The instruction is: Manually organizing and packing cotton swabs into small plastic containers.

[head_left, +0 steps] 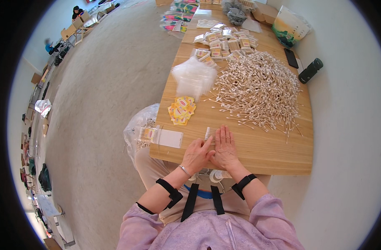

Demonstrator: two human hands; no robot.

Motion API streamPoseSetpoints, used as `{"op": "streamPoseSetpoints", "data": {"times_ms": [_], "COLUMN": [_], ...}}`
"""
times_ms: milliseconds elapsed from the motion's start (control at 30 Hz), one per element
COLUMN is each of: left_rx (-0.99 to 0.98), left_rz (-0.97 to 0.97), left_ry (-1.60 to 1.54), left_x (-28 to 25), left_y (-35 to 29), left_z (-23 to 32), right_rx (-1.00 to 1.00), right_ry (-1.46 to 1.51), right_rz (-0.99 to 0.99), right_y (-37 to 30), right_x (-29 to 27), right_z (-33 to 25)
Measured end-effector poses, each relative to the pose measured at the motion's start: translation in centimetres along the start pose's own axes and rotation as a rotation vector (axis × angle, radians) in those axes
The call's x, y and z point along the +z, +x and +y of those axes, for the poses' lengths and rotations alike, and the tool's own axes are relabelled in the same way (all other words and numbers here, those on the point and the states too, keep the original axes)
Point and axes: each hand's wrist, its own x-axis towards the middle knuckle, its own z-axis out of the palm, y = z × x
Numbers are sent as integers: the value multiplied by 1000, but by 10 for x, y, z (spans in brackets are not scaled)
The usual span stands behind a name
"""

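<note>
A small row of cotton swabs (210, 132) lies side by side on the wooden table (269, 154), close to its near edge. My right hand (224, 149) rests flat along the row's right side, fingers straight and together, covering part of it. With its index finger stretched out, my left hand (195, 155) touches the swabs; its other fingers are partly hidden. Left of my hands are a white card (171, 138) and a clear packet of swabs with a yellow label (147, 133) at the table's edge. Beyond them sits a stack of yellow printed cards (182, 110).
A large heap of loose cotton swabs (259, 87) covers the right of the table. Clear plastic bags (193, 77) and filled packets (223, 43) lie farther back. A phone (290, 58) and black bottle (310, 71) stand near the wall. Distant people (76, 12) sit at far left.
</note>
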Motion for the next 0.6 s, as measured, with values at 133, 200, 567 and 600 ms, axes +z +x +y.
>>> {"op": "streamPoseSetpoints", "data": {"times_ms": [133, 200, 567, 600], "left_rx": [-4, 0, -43, -51], "left_rz": [5, -9, -25, -46], "left_ry": [90, 92, 131, 130], "left_x": [3, 2, 6, 5], "left_y": [2, 1, 3, 4], "left_z": [3, 2, 2, 2], "right_rx": [-13, -18, -7, -6], "right_ry": [-83, -80, -58, -60], "right_rz": [46, 42, 26, 27], "right_y": [1, 1, 1, 1], "right_x": [7, 5, 0, 2], "right_z": [1, 0, -2, 0]}}
